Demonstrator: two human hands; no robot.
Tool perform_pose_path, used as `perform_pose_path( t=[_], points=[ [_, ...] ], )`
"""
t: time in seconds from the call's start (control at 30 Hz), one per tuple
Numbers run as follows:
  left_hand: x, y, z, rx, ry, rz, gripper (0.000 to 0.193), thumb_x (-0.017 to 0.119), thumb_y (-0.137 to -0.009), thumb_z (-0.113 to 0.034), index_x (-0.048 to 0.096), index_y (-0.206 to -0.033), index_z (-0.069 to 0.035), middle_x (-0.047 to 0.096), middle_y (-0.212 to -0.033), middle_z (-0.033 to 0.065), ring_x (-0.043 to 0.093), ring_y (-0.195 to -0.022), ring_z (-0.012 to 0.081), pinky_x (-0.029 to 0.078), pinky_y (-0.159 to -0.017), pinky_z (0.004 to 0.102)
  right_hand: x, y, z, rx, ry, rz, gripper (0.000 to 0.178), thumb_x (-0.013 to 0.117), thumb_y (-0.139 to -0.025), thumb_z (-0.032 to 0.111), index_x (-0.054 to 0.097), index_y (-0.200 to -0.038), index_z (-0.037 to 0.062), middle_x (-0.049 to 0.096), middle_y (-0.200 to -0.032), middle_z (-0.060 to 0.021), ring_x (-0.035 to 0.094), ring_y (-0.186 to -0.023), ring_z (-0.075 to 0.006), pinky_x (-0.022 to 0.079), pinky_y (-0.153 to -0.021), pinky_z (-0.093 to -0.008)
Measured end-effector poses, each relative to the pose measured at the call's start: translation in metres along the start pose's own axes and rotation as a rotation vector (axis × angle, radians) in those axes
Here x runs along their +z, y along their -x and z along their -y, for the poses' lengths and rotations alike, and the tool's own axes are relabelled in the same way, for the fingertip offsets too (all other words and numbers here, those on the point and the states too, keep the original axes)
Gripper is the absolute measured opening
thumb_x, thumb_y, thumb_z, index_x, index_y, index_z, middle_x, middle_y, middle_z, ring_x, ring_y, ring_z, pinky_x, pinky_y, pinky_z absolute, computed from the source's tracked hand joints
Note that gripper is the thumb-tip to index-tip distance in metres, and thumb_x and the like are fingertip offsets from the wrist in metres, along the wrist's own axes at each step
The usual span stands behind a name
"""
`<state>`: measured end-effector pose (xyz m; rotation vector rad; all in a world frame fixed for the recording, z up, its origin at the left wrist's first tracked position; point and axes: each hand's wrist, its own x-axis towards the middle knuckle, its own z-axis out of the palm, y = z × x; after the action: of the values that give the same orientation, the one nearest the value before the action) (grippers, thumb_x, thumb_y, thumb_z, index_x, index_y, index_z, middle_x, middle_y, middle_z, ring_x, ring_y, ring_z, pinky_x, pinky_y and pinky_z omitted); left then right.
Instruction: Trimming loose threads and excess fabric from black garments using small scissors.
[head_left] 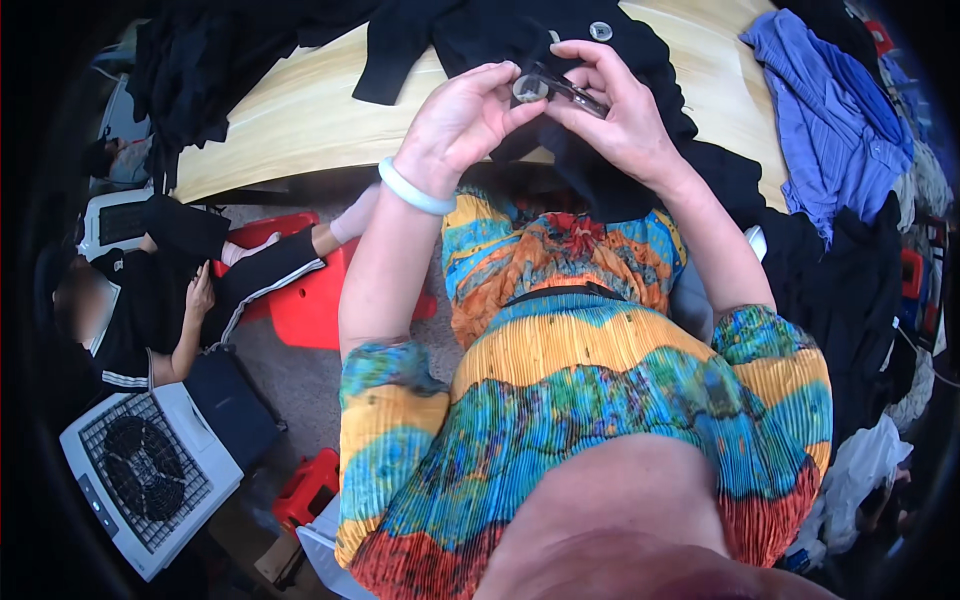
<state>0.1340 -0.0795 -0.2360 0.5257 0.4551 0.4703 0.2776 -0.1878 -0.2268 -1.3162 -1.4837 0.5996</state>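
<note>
Well, at eight o'clock you have a fan (142,460), and at nine a seated person (180,270) near a red stool (315,305). Toward twelve, your left hand (455,125), a pale bangle (415,190) on its wrist, is pinched on a round disc (529,92), held above the black garment (490,38) on the bench (310,125). At the disc's three o'clock, your right hand (620,115) is clamped around a dark tool (585,100); whether tool and disc touch, you can't tell. At two o'clock sits blue cloth (825,130).
</note>
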Motion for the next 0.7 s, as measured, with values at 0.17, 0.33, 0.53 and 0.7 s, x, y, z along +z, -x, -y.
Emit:
perform_pose_path(
  t=[0.17, 0.33, 0.53, 0.7],
  points=[
    [-0.004, 0.002, -0.002, -0.018, 0.053, 0.033, 0.011, 0.044, -0.085, -0.006, 0.049, -0.088, 0.003, 0.054, -0.086, 0.0114, 0.057, -0.081, 0.02, 0.054, -0.066, 0.0317, 0.006, 0.004, 0.002, 0.047, -0.033, -0.146, 0.046, 0.061, -0.072, 0.006, 0.041, -0.113, 0.0068, 0.055, -0.087, -0.0074, 0.058, -0.081, -0.0151, 0.046, -0.07, -0.0236],
    [-0.001, 0.003, -0.004, -0.036, -0.007, 0.037, 0.012, 0.045, -0.085, -0.008, 0.05, -0.087, 0.003, 0.055, -0.086, 0.0116, 0.057, -0.08, 0.0202, 0.054, -0.064, 0.0307, -0.001, -0.006, -0.002, -0.129, 0.054, -0.038, 0.041, 0.059, -0.071, 0.005, 0.045, -0.11, 0.0071, 0.056, -0.098, -0.0084, 0.057, -0.088, -0.0173, 0.045, -0.079, -0.0264],
    [-0.024, 0.002, -0.014, -0.123, 0.078, 0.131, 0.012, 0.046, -0.084, -0.009, 0.05, -0.087, 0.003, 0.055, -0.088, 0.0141, 0.057, -0.081, 0.023, 0.053, -0.062, 0.0283, -0.002, -0.01, -0.014, 0.035, -0.141, -0.079, 0.034, 0.062, -0.074, 0.008, 0.047, -0.104, 0.0028, 0.057, -0.09, -0.0063, 0.055, -0.087, -0.0119, 0.044, -0.078, -0.0236],
    [-0.017, 0.01, -0.012, 0.169, -0.253, -0.136, 0.017, 0.046, -0.084, -0.008, 0.043, -0.096, 0.004, 0.051, -0.097, 0.0186, 0.056, -0.085, 0.0249, 0.051, -0.063, 0.0274, -0.002, -0.011, -0.019, 0.274, -0.438, -0.171, 0.034, 0.065, -0.073, 0.011, 0.048, -0.101, 0.0013, 0.057, -0.083, -0.0031, 0.052, -0.079, -0.0058, 0.042, -0.073, -0.0194]
  ],
)
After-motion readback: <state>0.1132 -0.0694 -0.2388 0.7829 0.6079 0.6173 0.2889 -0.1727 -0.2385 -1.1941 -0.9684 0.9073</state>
